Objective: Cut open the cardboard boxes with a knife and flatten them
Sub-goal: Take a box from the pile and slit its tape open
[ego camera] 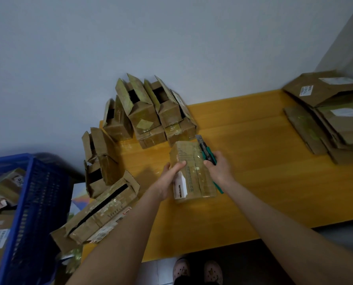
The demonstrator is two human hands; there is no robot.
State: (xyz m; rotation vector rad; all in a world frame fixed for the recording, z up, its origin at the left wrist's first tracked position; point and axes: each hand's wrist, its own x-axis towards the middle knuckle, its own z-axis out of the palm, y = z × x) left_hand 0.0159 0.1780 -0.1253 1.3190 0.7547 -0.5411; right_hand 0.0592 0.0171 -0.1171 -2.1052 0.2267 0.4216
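A small taped cardboard box (194, 171) with a white label lies on the yellow table (253, 182), near its middle. My left hand (169, 179) grips the box's left side, thumb on top. My right hand (218, 169) holds a green utility knife (205, 150) against the box's right edge, blade pointing away from me past the far corner. The tape seam along the box's top looks closed.
Several opened boxes (146, 112) stand against the wall at the table's far left, more lean at the left edge (101, 210). Flattened boxes (332, 116) are stacked at the far right. A blue crate (33, 212) with boxes stands left. My feet (196, 270) show below.
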